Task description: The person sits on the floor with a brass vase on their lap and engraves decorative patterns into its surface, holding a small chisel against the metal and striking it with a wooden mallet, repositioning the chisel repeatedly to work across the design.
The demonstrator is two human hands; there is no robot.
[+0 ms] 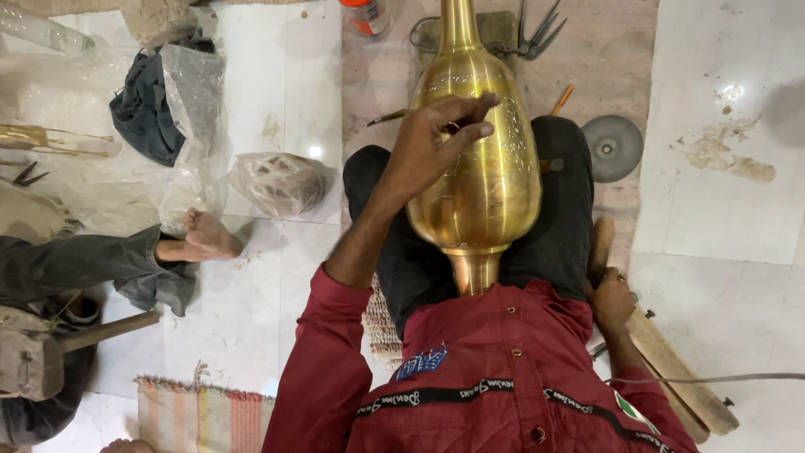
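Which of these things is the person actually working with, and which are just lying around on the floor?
In use:
brass vase, on the lap
left hand, on the vase
right hand, on a wooden stick

Lying about:
plastic bags
dark cloth
metal disc
shears
striped mat

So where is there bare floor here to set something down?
Bare white tiles lie right of the grey disc, and more between the other person's foot and the striped mat. Crowded: plastic bags upper left, tools beyond the brass vase.

Glossy white floor tiles (721,168), stained, beside a striped rug (201,415).
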